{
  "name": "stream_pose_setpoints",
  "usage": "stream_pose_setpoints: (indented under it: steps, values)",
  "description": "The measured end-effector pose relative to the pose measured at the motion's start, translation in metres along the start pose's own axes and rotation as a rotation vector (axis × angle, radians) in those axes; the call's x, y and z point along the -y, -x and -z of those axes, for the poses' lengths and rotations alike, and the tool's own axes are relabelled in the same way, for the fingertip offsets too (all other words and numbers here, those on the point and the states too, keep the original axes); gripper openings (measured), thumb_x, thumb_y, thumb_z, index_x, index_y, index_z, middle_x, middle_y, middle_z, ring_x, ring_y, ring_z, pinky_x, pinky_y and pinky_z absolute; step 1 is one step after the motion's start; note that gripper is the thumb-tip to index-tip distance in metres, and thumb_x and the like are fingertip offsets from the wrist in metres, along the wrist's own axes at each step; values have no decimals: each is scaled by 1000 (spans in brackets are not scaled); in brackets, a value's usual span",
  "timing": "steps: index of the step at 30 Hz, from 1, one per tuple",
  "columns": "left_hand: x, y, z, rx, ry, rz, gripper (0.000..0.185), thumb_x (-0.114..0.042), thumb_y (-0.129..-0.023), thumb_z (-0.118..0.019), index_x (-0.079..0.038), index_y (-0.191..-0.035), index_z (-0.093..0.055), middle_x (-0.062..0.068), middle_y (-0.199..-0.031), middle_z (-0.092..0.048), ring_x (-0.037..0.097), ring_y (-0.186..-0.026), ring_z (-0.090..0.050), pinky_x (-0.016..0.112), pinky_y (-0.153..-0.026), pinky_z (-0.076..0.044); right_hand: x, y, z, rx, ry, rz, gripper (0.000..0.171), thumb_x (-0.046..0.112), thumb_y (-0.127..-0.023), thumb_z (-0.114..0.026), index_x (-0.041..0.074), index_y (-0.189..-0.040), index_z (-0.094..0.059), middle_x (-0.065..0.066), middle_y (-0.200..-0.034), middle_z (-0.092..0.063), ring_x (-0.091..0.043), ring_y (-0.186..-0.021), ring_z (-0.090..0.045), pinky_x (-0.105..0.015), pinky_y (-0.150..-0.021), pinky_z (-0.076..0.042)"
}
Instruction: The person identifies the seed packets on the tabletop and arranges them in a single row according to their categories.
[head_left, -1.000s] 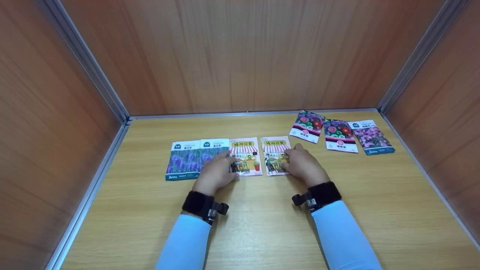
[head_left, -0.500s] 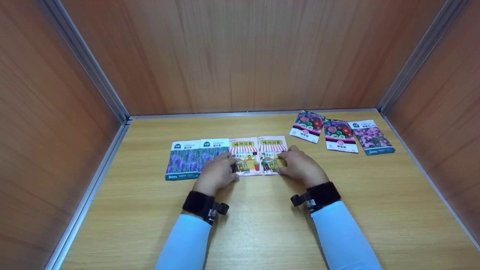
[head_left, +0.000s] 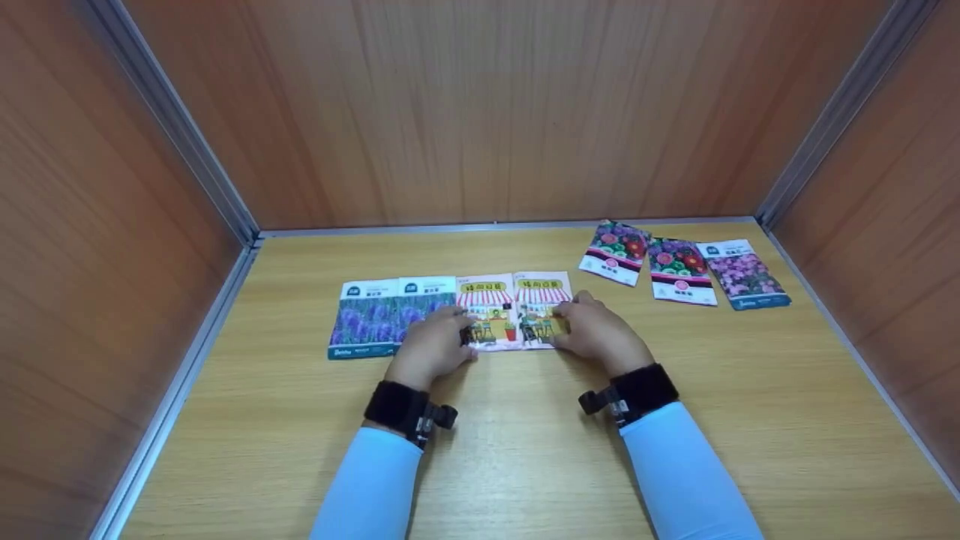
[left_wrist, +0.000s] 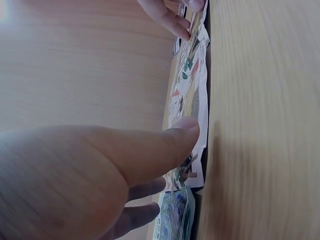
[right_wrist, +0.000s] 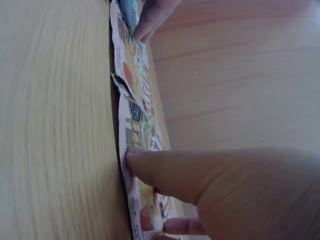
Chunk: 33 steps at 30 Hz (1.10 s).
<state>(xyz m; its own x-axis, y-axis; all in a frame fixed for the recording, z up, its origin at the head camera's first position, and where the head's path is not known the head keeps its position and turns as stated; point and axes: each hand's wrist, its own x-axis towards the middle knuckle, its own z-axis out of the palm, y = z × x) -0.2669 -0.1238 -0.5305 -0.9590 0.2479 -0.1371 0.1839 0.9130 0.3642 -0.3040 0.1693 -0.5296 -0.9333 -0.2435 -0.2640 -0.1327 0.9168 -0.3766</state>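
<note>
Two seed packets with purple flowers, the outer one (head_left: 364,319) and the inner one (head_left: 426,296), lie side by side at the left of a row. Right of them, edge to edge, lie two pink packets with a striped awning, the left one (head_left: 487,300) and the right one (head_left: 541,296). My left hand (head_left: 435,345) rests its fingers over the seam between the inner purple packet and the left pink packet. With extended thumb (right_wrist: 150,162) and fingers, my right hand (head_left: 604,334) presses on the right pink packet near its right side.
At the back right lie three more seed packets: two with mixed flowers, one (head_left: 615,253) tilted and one (head_left: 681,271) beside it, and one with pink flowers (head_left: 744,274). A wooden back wall (head_left: 480,112) and side walls enclose the table (head_left: 517,450).
My right hand has slid the right pink packet left, closing the gap to the left pink packet. The whole row has then shifted slightly left. My left hand has stayed nearly still.
</note>
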Motion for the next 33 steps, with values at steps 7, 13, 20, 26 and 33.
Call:
stream_pose_setpoints:
  steps: [7, 13, 20, 26, 33]
  values:
    - [2, -1, -1, 12, 14, 30, 67, -35, -101, -87, -20, -162, -65, 11, -178, -51, 40, -166, -46, 70, -136, -36, 5, 0, -3, -14, 20, 13, 63, 40, -105, -83, 14, -160, -66, -20, -153, -56, -34, -129, -58, -58, -123, -54]
    - [3, -1, -1, 15, 19, 23, 62, -34, -102, -87, -17, -158, -68, 11, -176, -54, 39, -164, -49, 69, -136, -37, 9, 0, -9, -34, 24, 41, 62, 41, -105, -81, 14, -160, -66, -19, -152, -57, -34, -128, -57, -56, -122, -54]
    - [5, -1, 0, -1, -14, -12, 59, -33, -103, -86, -14, -156, -70, 12, -171, -58, 40, -159, -55, 65, -131, -46, 11, -2, -14, -56, 48, 61, 61, 39, -105, -81, 13, -159, -67, -19, -149, -57, -32, -124, -57, -55, -116, -56]
    - [4, -1, -1, -1, -7, 4, 60, -34, -102, -87, -15, -156, -70, 13, -170, -60, 40, -158, -56, 64, -132, -46, 16, -2, -15, -35, 42, 40, 63, 43, -106, -80, 15, -161, -65, -19, -157, -55, -33, -133, -57, -56, -123, -54]
    - [5, -1, -2, 17, -1, 19, 63, -35, -101, -87, -16, -158, -68, 14, -171, -58, 41, -159, -54, 63, -134, -43, 6, -2, -4, -39, 18, 45, 61, 43, -109, -77, 16, -162, -64, -19, -157, -58, -37, -135, -60, -60, -124, -54]
